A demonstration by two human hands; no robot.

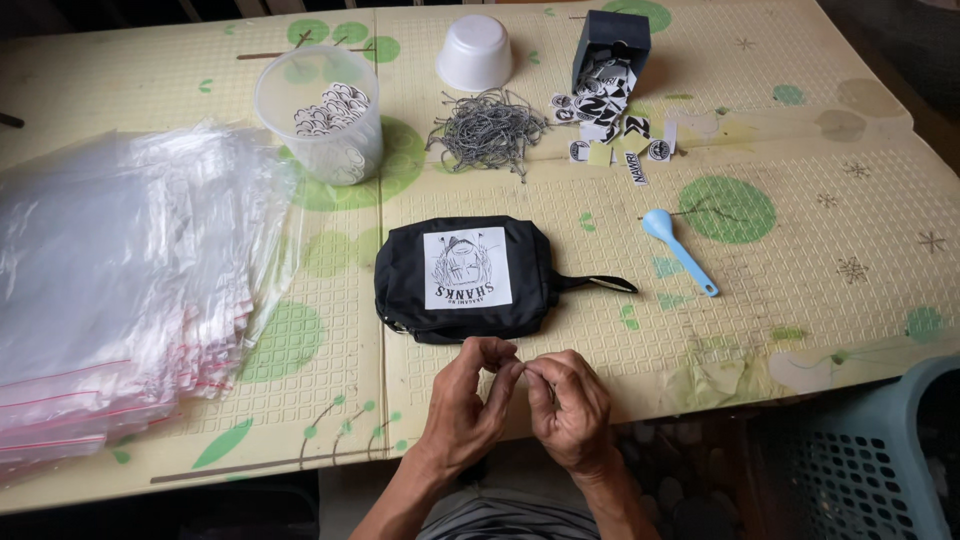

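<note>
My left hand (468, 405) and my right hand (570, 405) meet fingertip to fingertip at the near edge of the table, pinching something too small to make out between them. Just beyond them lies a black zip pouch (400, 285) with a white square print on top and a short wrist loop pointing right. A tangle of thin grey strings (490, 130) lies farther back at the centre. Printed black-and-white tags (610, 125) spill from a tipped dark box (612, 35).
A stack of clear zip bags (120, 280) fills the left side. A clear plastic tub (325, 115) holds more tags. An upturned white bowl (475, 52) sits at the back. A light blue spoon (680, 250) lies right. A blue basket (860, 460) stands at bottom right.
</note>
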